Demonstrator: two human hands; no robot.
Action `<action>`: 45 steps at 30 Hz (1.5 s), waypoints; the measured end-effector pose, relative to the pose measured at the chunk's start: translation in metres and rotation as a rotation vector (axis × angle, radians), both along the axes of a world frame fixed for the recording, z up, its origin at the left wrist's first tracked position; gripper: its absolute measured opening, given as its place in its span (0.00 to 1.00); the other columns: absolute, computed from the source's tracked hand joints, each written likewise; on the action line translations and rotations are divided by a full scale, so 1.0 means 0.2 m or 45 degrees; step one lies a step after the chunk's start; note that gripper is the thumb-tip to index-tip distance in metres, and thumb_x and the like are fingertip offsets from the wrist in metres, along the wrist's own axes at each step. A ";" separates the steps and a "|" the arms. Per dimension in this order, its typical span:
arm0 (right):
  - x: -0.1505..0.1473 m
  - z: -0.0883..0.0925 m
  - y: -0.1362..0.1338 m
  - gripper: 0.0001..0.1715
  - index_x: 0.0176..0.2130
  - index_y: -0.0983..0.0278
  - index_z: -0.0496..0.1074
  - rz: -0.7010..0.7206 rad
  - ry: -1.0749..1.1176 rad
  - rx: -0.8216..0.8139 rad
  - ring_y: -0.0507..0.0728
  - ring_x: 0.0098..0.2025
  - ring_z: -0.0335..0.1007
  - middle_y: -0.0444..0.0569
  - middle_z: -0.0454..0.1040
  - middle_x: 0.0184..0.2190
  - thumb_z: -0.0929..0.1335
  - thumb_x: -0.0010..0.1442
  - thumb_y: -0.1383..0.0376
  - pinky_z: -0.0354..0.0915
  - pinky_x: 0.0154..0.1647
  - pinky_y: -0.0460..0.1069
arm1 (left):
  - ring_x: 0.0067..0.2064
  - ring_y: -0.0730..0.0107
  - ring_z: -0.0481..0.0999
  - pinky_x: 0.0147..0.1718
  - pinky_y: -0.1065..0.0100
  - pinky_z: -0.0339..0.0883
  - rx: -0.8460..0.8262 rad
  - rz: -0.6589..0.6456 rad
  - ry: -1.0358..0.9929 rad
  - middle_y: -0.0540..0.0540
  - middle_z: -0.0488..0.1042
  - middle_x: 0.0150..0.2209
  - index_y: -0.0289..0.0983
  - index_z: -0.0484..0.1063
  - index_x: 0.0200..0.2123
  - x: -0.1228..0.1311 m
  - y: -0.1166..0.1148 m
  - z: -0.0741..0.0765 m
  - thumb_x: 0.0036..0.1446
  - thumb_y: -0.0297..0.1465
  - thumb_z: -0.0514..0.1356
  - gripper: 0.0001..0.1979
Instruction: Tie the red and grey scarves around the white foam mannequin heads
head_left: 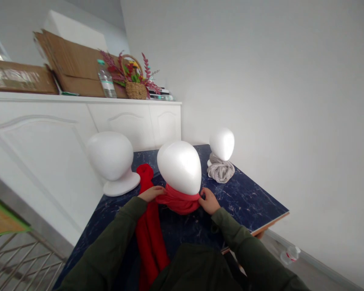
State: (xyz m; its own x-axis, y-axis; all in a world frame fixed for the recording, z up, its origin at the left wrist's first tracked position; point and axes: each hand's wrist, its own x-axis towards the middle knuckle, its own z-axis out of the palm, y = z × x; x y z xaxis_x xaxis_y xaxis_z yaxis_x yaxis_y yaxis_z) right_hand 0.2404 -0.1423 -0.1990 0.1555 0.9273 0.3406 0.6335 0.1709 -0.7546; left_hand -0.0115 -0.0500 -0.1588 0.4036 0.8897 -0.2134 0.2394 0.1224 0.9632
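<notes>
Gripping the red scarf (178, 202) at the neck of the middle foam head (179, 166), I have my left hand (151, 193) and right hand (209, 201) closed on either side, its long tail trailing left of that head toward me across the surface (248, 198).

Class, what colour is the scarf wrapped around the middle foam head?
Red scarf, clearest in the head view.

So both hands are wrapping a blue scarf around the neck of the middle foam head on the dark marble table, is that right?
Not quite: the scarf is red, not blue, as the head view shows. The left hand and right hand do hold it around the neck of the middle foam head on the dark marble table.
</notes>
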 end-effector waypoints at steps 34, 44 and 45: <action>1.00 -0.17 -0.22 0.30 0.49 0.70 0.61 -0.753 0.267 0.139 0.62 0.47 0.63 0.59 0.66 0.46 0.60 0.46 0.61 0.58 0.48 0.54 | 0.45 0.60 0.71 0.45 0.63 0.63 0.584 -0.127 -0.015 0.37 0.72 0.44 0.32 0.69 0.41 1.10 -0.17 -0.08 0.42 0.33 0.61 0.20; 0.47 -0.16 -0.53 0.18 0.41 0.65 0.65 -0.450 -0.116 0.536 0.63 0.48 0.58 0.56 0.64 0.43 0.65 0.49 0.62 0.54 0.51 0.61 | 0.50 0.57 0.66 0.52 0.60 0.55 0.953 0.353 0.935 0.39 0.69 0.47 0.34 0.66 0.45 -0.15 -0.29 -0.15 0.47 0.44 0.53 0.25; 0.35 -0.13 -0.51 0.16 0.41 0.64 0.66 -0.265 -0.125 0.447 0.62 0.49 0.58 0.55 0.65 0.43 0.65 0.50 0.63 0.53 0.51 0.60 | 0.51 0.55 0.65 0.53 0.60 0.53 0.949 0.368 1.011 0.37 0.68 0.48 0.32 0.65 0.47 -0.18 -0.29 -0.18 0.47 0.45 0.53 0.28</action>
State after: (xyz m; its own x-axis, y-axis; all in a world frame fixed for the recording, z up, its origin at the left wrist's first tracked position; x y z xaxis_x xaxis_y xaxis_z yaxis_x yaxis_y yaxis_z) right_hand 0.3100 -0.2448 -0.2251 0.2781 0.7046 0.6528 0.7477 0.2678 -0.6076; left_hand -0.0485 -0.1084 -0.1940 0.1485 0.9405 0.3057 0.8731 -0.2699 0.4061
